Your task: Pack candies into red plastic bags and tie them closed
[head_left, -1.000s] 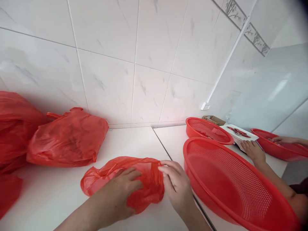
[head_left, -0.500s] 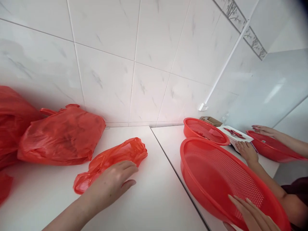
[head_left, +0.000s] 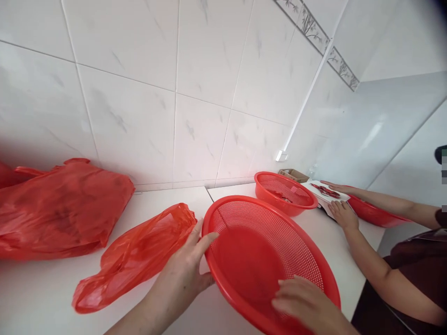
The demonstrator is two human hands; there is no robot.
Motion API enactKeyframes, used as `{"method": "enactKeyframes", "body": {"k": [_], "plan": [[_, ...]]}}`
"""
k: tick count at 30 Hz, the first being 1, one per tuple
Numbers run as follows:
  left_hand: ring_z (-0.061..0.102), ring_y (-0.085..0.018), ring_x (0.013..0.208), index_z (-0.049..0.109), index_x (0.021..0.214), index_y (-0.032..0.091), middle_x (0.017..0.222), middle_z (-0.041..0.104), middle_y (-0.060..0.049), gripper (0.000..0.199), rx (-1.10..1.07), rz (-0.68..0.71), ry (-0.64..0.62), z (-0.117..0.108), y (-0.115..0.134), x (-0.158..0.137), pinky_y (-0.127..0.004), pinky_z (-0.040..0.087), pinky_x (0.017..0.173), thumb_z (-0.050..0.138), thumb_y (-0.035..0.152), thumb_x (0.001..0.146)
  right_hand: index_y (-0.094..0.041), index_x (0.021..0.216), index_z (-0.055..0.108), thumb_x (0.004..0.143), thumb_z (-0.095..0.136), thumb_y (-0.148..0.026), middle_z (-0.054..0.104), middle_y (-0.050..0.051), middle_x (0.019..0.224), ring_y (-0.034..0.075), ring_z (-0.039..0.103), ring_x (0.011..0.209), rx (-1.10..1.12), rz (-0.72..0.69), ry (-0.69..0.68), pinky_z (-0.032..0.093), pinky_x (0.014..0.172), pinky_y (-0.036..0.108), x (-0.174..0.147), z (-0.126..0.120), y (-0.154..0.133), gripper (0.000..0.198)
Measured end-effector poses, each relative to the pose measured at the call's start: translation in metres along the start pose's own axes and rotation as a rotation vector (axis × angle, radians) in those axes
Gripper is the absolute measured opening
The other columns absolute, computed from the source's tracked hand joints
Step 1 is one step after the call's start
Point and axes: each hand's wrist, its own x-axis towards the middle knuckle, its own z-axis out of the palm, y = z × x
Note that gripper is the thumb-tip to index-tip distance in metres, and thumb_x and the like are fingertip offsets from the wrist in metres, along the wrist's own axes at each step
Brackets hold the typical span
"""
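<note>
A large red plastic colander (head_left: 251, 265) with perforated sides stands tilted towards me at the middle of the counter. My left hand (head_left: 185, 263) is at its left rim, a finger reaching over the edge and the thumb below on the outside. Over the near right side of the colander is my right hand (head_left: 310, 304), blurred by motion, its fingers inside the bowl; its thumb and any grip on the rim are hidden. Just left of my left hand lies a crumpled, thin red plastic bag (head_left: 139, 256).
A fuller red bag (head_left: 66, 211) rests against the tiled wall at left. Behind the colander stands a smaller red basket (head_left: 286, 193) with some pieces inside. A co-worker's hands (head_left: 344, 215) are by a white scale (head_left: 323, 186) holding red items, near another red basin (head_left: 373, 211).
The large colander has come left across the counter seam, towards the crumpled bag. My left hand has gone from above that bag to the colander's rim. The view has turned right.
</note>
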Motion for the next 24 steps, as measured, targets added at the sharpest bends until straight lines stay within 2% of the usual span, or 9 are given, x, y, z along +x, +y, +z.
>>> {"method": "enactKeyframes", "body": {"k": [2,3,6,7,9,12,15,19,24], "plan": [[0.055,-0.032,0.120,0.050,0.117,0.035,0.156,0.021,-0.008,0.052,-0.013,-0.074,0.007,-0.001,-0.003,0.001,-0.042,0.055,0.084,0.072,0.024,0.071,-0.032,0.115,0.062,0.089,0.023,-0.066,0.065,0.007,0.116,0.028,0.060,0.108,0.170,0.228,0.132,0.045,0.091,0.040,0.016,-0.009,0.030,0.058],[0.058,-0.030,0.115,0.051,0.113,0.033,0.152,0.029,-0.008,0.048,-0.016,-0.102,0.005,-0.002,-0.004,0.002,-0.040,0.055,0.080,0.071,0.024,0.071,-0.030,0.117,0.060,0.088,0.028,-0.065,0.063,0.008,0.119,0.028,0.058,0.110,0.209,0.353,0.165,0.046,0.090,0.040,0.028,-0.014,0.051,0.056],[0.067,-0.024,0.088,0.048,0.109,0.031,0.123,0.059,-0.005,0.047,-0.010,-0.093,-0.023,-0.005,-0.003,-0.001,-0.034,0.055,0.069,0.069,0.020,0.067,-0.022,0.129,0.049,0.086,0.046,-0.051,0.051,0.011,0.134,0.027,0.049,0.121,-0.135,0.621,0.059,0.043,0.097,0.039,0.074,-0.014,0.129,0.053],[0.067,-0.022,0.080,0.047,0.107,0.030,0.109,0.064,-0.002,0.047,0.001,-0.080,-0.039,-0.005,-0.002,-0.002,-0.033,0.054,0.065,0.069,0.021,0.066,-0.018,0.132,0.046,0.087,0.044,-0.048,0.045,0.013,0.139,0.027,0.044,0.127,-0.314,0.665,-0.018,0.041,0.100,0.039,0.088,-0.008,0.155,0.055],[0.065,-0.019,0.069,0.046,0.104,0.030,0.094,0.066,0.002,0.047,0.029,-0.056,-0.045,-0.006,0.000,-0.005,-0.030,0.053,0.060,0.070,0.023,0.064,-0.009,0.136,0.042,0.086,0.046,-0.035,0.034,0.019,0.146,0.031,0.032,0.135,-0.399,0.711,-0.055,0.034,0.105,0.043,0.108,0.006,0.200,0.056],[0.065,-0.018,0.071,0.046,0.105,0.032,0.103,0.064,0.001,0.049,0.054,-0.038,0.045,-0.003,-0.003,-0.010,-0.027,0.052,0.059,0.068,0.019,0.063,-0.008,0.136,0.043,0.080,0.050,-0.022,0.036,0.023,0.144,0.039,0.033,0.132,-0.433,0.765,-0.104,0.033,0.102,0.051,0.117,0.025,0.239,0.058],[0.065,-0.018,0.071,0.046,0.103,0.033,0.108,0.064,0.000,0.047,0.066,-0.070,0.151,0.002,-0.012,-0.010,-0.026,0.051,0.056,0.065,0.018,0.063,-0.013,0.129,0.052,0.076,0.055,-0.022,0.055,0.023,0.125,0.043,0.045,0.118,-0.461,0.773,-0.140,0.036,0.091,0.057,0.111,0.031,0.250,0.054],[0.065,-0.020,0.072,0.046,0.105,0.031,0.107,0.064,-0.002,0.042,0.082,-0.160,0.231,0.008,-0.020,0.002,-0.028,0.050,0.055,0.062,0.024,0.067,-0.020,0.097,0.066,0.079,0.053,-0.026,0.066,0.016,0.097,0.038,0.056,0.098,-0.492,0.719,-0.152,0.041,0.077,0.051,0.100,0.025,0.240,0.023],[0.065,-0.022,0.074,0.044,0.109,0.028,0.106,0.063,-0.004,0.040,0.077,-0.263,0.143,0.008,-0.011,0.028,-0.032,0.048,0.060,0.060,0.035,0.073,-0.021,0.092,0.064,0.087,0.046,-0.036,0.066,0.011,0.097,0.031,0.060,0.093,-0.480,0.669,-0.103,0.046,0.069,0.039,0.079,0.004,0.209,0.023]]}}
